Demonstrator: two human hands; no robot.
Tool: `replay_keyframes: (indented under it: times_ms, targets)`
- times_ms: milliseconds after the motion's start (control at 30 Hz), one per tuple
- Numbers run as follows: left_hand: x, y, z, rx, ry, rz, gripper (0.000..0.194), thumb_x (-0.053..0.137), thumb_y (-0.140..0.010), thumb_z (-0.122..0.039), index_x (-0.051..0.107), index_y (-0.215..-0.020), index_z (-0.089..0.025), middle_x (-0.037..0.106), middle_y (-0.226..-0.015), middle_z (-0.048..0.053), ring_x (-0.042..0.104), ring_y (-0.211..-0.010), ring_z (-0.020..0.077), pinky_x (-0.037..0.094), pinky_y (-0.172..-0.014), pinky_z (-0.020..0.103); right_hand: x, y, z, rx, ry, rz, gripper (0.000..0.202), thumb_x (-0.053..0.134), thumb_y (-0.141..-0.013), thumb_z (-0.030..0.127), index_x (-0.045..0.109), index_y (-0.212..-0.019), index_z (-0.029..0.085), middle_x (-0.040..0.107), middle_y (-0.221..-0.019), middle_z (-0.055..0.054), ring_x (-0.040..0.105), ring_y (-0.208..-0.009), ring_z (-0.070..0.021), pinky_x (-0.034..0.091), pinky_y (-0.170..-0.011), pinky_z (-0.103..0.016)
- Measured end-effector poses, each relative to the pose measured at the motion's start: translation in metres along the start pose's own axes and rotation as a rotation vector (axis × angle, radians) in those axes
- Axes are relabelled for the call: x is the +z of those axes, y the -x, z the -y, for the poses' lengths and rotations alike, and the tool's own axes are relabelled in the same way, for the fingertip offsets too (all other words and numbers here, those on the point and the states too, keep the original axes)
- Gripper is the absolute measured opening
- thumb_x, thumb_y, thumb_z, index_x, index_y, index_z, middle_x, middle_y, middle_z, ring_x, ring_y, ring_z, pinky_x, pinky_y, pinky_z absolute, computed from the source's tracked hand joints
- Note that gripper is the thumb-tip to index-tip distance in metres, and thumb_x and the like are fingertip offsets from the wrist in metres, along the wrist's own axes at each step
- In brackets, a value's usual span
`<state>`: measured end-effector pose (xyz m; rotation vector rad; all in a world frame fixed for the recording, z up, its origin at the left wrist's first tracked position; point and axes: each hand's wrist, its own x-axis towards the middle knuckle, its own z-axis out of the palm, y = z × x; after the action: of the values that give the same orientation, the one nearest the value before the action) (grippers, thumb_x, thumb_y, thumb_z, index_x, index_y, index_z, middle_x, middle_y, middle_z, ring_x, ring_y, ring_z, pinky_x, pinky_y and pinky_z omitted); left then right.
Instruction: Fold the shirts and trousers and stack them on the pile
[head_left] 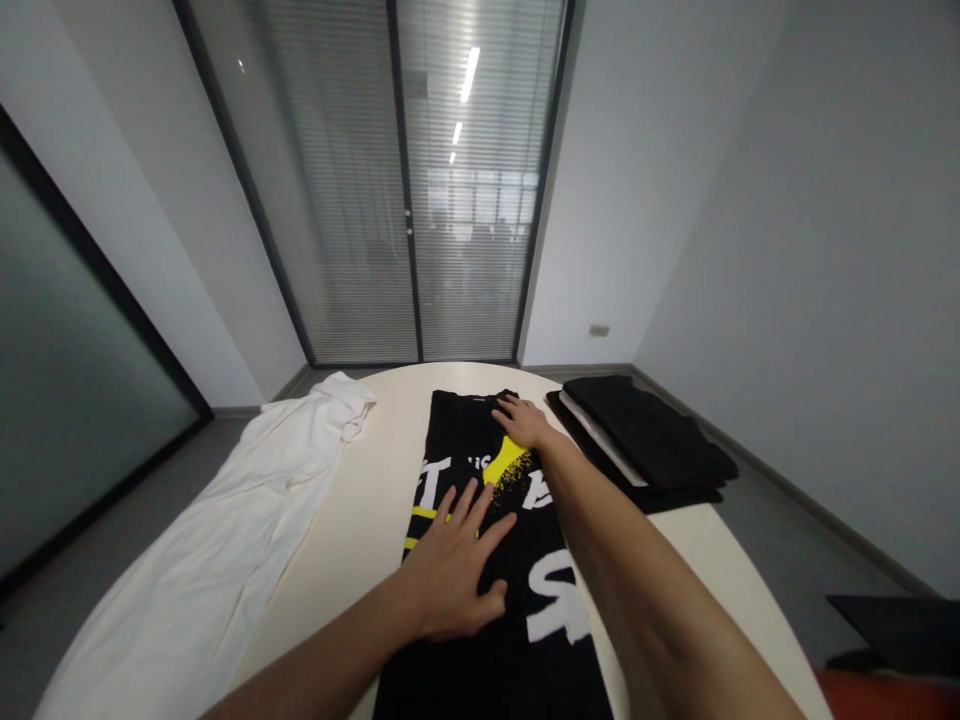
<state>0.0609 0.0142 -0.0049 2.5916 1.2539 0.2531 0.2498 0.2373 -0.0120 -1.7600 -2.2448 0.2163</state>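
A black T-shirt [517,590] with white letters and yellow marks lies on the table in front of me, its sides folded in to make a long narrow strip. My left hand [461,565] rests on the middle of it, fingers spread. Further up, near the collar, my right hand [523,420] lies on the shirt's right edge with its fingers stretched out. Neither hand grips the cloth.
The pale rounded table [345,530] carries a white garment [217,540], spread and rumpled, along its left side. A stack of folded dark clothes [637,430], with one light layer in it, sits at the right edge. Glass doors [405,200] stand behind the table.
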Motion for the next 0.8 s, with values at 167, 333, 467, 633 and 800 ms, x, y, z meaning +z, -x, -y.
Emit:
replay_keyframes:
  times_ms: [167,333,467,633,800]
  targets:
    - [0.001,0.002,-0.001,0.001,-0.015,-0.007,0.079,0.063,-0.082,-0.04,0.034,-0.154,-0.029,0.01,-0.167,0.009,0.006,-0.152,0.0375,0.01,-0.12,0.062,-0.009,0.027,0.013,-0.091,0.057,-0.041,0.052,0.036,-0.103,0.044,0.043,-0.149,0.021,0.032,-0.16,-0.01,0.033,-0.144,-0.0263,0.026,-0.116,-0.039]
    - [-0.002,0.003,-0.004,-0.014,-0.018,-0.002,0.074,0.06,-0.084,-0.04,0.035,-0.153,-0.028,0.015,-0.166,0.009,0.008,-0.152,0.0362,0.01,-0.121,0.06,-0.028,0.075,0.032,-0.086,0.068,-0.042,0.032,0.046,-0.098,0.031,0.062,-0.124,0.02,0.058,-0.135,-0.012,0.056,-0.12,-0.0242,0.042,-0.1,-0.032]
    - [0.001,0.005,-0.003,-0.011,-0.021,-0.003,0.073,0.06,-0.085,-0.042,0.035,-0.153,-0.028,0.015,-0.166,0.008,0.007,-0.152,0.036,0.009,-0.12,0.061,-0.038,0.111,0.038,0.172,0.163,0.02,0.039,0.047,-0.096,0.039,0.061,-0.122,0.013,0.065,-0.118,-0.02,0.065,-0.105,-0.0307,0.049,-0.086,-0.038]
    - [0.002,0.004,0.0,0.003,0.066,-0.082,0.061,0.051,-0.093,-0.046,0.041,-0.15,-0.025,0.028,-0.162,0.009,0.016,-0.151,0.0315,0.013,-0.122,0.056,-0.039,0.123,0.026,0.306,0.181,0.053,0.044,0.045,-0.096,0.047,0.067,-0.114,0.014,0.068,-0.116,-0.02,0.066,-0.106,-0.0315,0.05,-0.084,-0.037]
    - [-0.002,-0.009,0.015,-0.275,0.169,-0.416,0.037,0.047,-0.094,-0.031,0.062,-0.126,-0.018,0.048,-0.149,0.011,0.041,-0.139,0.0244,0.031,-0.119,0.041,-0.044,0.122,0.014,0.389,0.055,0.084,0.04,0.053,-0.09,0.049,0.073,-0.101,0.017,0.072,-0.109,-0.018,0.068,-0.101,-0.0295,0.049,-0.078,-0.034]
